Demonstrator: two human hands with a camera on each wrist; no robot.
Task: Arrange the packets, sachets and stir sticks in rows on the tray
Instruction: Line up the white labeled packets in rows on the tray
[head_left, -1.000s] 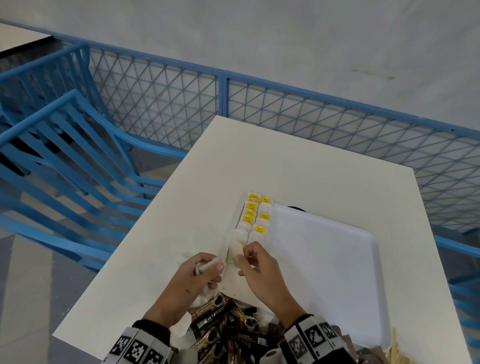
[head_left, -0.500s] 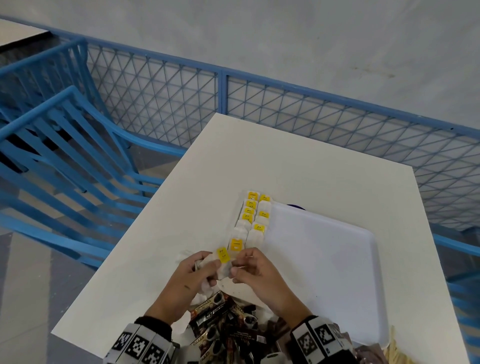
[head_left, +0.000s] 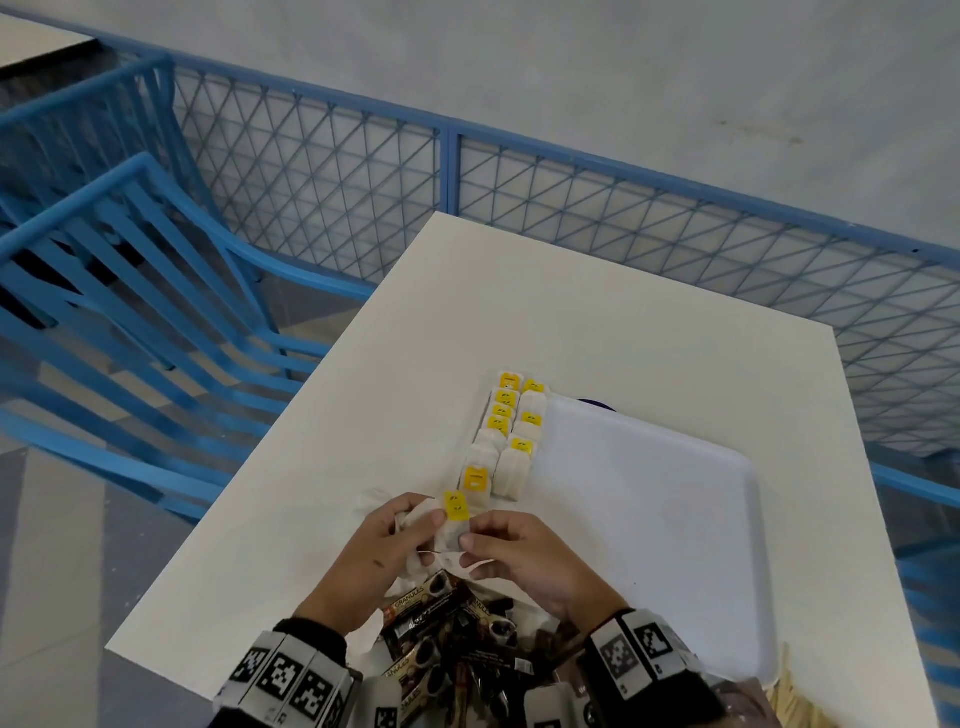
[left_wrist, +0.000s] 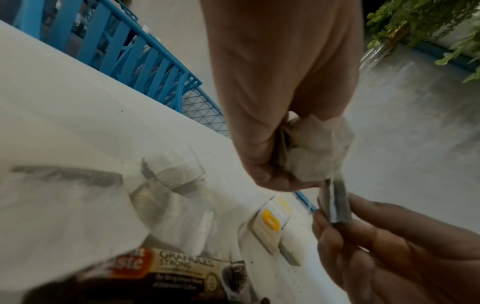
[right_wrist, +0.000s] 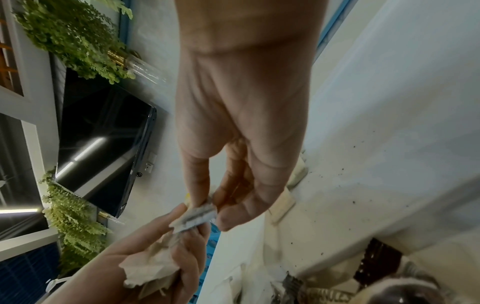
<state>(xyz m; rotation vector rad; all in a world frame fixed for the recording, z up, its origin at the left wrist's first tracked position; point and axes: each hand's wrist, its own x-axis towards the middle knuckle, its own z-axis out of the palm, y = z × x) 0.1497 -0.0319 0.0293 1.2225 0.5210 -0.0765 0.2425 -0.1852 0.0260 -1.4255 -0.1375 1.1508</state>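
Hands, left and right, pinch one tea bag; only head view shows its yellow tag.

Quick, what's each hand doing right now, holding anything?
Left hand: grips a bunch of tea bags.
Right hand: pinches one tea bag with a yellow tag.

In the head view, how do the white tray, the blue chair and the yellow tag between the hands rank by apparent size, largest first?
1. blue chair, though its nearness to the camera is unsure
2. white tray
3. yellow tag, clearly smallest
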